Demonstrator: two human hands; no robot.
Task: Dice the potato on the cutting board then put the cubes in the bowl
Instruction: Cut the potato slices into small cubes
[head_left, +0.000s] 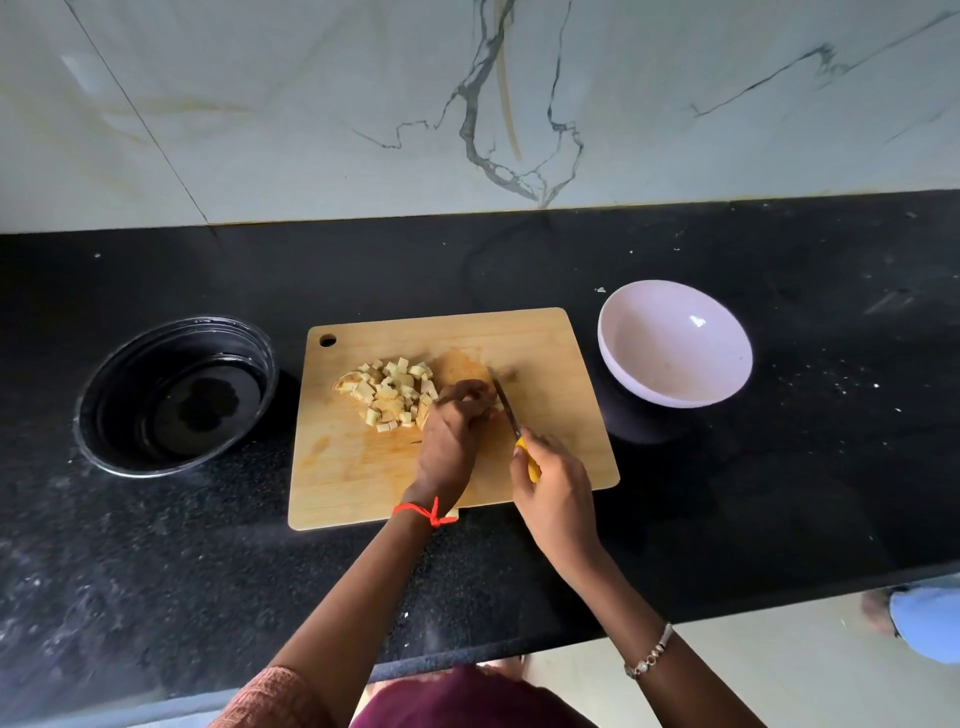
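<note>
Potato cubes (395, 392) piled mid-board, just left of the knife (506, 408). Bowl (649, 364) sits empty just right of the cutting board (363, 483). Left hand (452, 431) has fingers curled down on the last potato piece (492, 414) (mostly hidden tbh), right hand (556, 493) wrapped round the yellow handle. Risk imo: blade's right against those fingertips and the piece looks tiny, so one slip = nicked finger. Cubes cd also scatter onto the counter (779, 493) w/ a sloppy transfer.

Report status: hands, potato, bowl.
Left hand holds potato piece at the blade; right hand grips knife. Cubes piled on cutting board, none in white bowl. Nothing blocks board-to-bowl path.
</note>
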